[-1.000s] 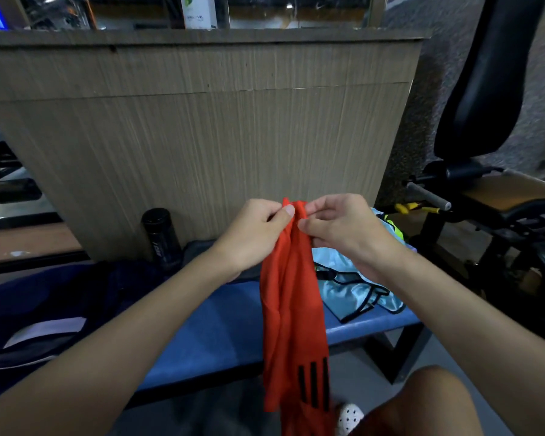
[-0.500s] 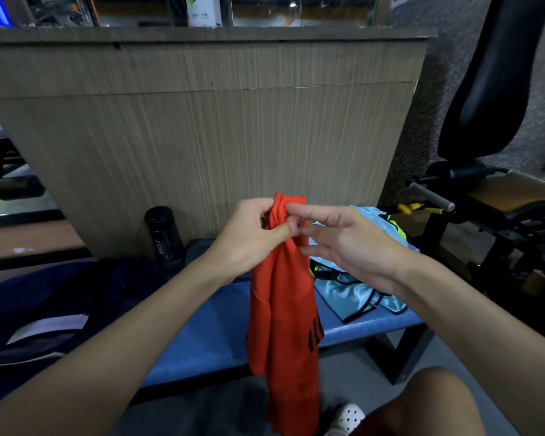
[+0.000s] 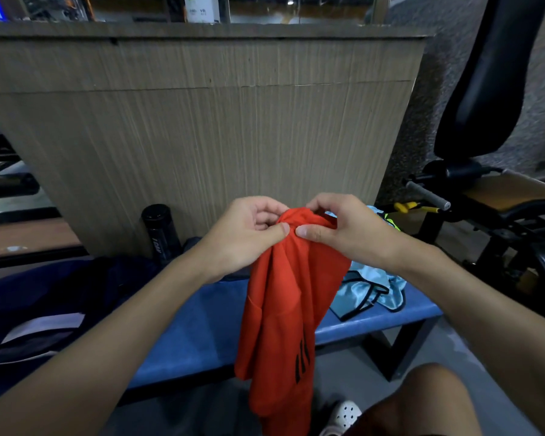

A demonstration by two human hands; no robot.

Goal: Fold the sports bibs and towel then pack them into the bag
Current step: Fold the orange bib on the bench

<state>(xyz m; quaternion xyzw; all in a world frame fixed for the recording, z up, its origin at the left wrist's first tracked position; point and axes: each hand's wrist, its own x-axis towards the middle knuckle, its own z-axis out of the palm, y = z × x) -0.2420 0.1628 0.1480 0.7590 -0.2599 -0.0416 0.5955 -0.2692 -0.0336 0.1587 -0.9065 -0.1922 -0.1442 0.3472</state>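
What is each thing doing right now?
Left hand: pinching the red bib's top.
Right hand: pinching it too.
Red bib: hanging, unfolded.
Light blue bib: crumpled on the bench.
Blue bench: holding the blue bib.
Dark bag: on the bench, opening unclear.
Black bottle: upright, capped.

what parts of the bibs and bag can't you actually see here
Head view only:
- Red bib: top edge bunched inside the left hand and right hand; its hem is cut off by the bottom edge.
- Blue bib: mostly behind the red bib and right forearm.
- Bag: dark, crossed by the left arm, cut by the left edge; contents unreadable.
- Towel: cannot be identified.
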